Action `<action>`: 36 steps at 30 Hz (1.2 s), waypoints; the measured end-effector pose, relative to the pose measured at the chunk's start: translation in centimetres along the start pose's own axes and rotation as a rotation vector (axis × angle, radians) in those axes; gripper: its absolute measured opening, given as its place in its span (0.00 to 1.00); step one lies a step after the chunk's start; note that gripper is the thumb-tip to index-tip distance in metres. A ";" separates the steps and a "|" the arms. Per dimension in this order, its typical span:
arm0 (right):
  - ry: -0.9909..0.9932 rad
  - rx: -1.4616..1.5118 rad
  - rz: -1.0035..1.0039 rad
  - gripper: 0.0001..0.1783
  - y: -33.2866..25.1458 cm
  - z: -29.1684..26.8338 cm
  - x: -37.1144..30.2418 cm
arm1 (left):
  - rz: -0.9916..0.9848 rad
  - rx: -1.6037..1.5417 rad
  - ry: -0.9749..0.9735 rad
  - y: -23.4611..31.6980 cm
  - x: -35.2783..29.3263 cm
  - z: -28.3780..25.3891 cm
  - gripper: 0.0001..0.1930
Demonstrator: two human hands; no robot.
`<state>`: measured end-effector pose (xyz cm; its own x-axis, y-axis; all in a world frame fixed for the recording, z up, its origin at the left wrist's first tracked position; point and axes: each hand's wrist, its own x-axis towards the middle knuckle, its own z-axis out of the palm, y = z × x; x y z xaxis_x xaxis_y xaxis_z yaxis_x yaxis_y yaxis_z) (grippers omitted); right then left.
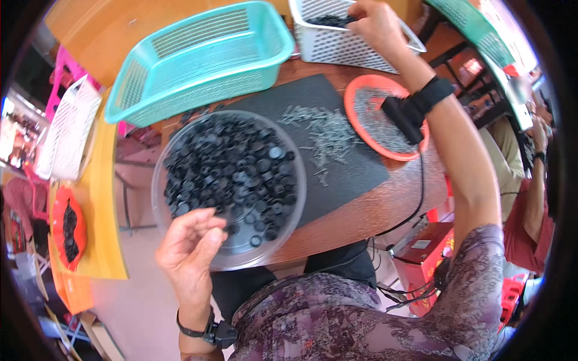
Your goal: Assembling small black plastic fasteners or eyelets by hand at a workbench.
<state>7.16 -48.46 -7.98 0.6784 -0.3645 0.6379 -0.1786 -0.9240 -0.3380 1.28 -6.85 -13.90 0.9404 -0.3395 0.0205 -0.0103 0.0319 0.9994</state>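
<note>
My left hand (189, 243) hovers over the near left rim of a round clear tub (226, 263). Its fingers are curled toward the thumb; whatever they pinch, if anything, I cannot make out. Many small round black caps (241, 162) fill the tub, thinning out at its near side. My right arm reaches far forward, and my right hand (379, 30) is over a white slatted basket (340, 53). Its fingers are closed at a small dark piece, just above the dark parts (328, 21) lying in that basket. The piece's exact shape is hidden.
Thin metal pins (328, 132) lie piled on a dark mat (355, 174), with more in an orange bowl (385, 150) under my right forearm. A turquoise basket (198, 90) stands behind the tub. A black cable (421, 192) hangs from my right wrist strap. Another person (536, 198) sits at right.
</note>
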 end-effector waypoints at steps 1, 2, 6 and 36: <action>-0.032 -0.126 -0.045 0.17 0.0 0.3 1.0 | -0.021 0.004 0.018 0.1 0.0 -0.1 0.14; 0.029 -0.110 -0.115 0.16 -0.1 0.1 1.1 | -0.027 0.015 0.036 0.1 0.1 -0.3 0.14; 0.195 -0.177 -0.337 0.16 -2.0 0.4 -0.3 | 0.145 0.347 -0.077 0.2 0.5 -0.9 0.08; -0.220 0.528 -0.112 0.10 -11.0 -3.6 -20.8 | 0.512 1.024 -0.385 1.1 0.7 1.9 0.16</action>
<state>-7.52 -31.14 -15.07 0.8150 -0.1829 0.5498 0.2441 -0.7521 -0.6121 1.24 -8.84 -12.79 0.5877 -0.7685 0.2529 -0.7804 -0.4561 0.4277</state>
